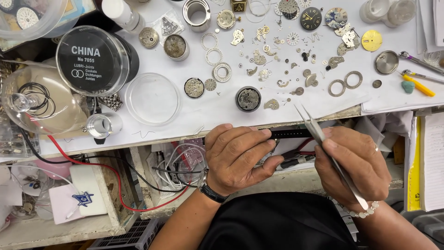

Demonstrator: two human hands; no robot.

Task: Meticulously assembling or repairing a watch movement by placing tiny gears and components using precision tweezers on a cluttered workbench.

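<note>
Round container (95,60) at upper left of the counter (323,99): clear plastic wall, black round label on top with white lettering and a small ring emblem. It stands just beside a shallow clear dish.

Small clear plastic bag (167,25) at top, right of a white bottle; it holds dark metal bits, and any print is too small to tell.

Yellow printed card (415,171) at right edge, a tall narrow strip with a small dark mark low down.

White printed sheet (434,162) just right of the card, covered in fine dark lines.

White card (76,201) lower left, below the counter, bearing a blue emblem.

No screens.
</note>
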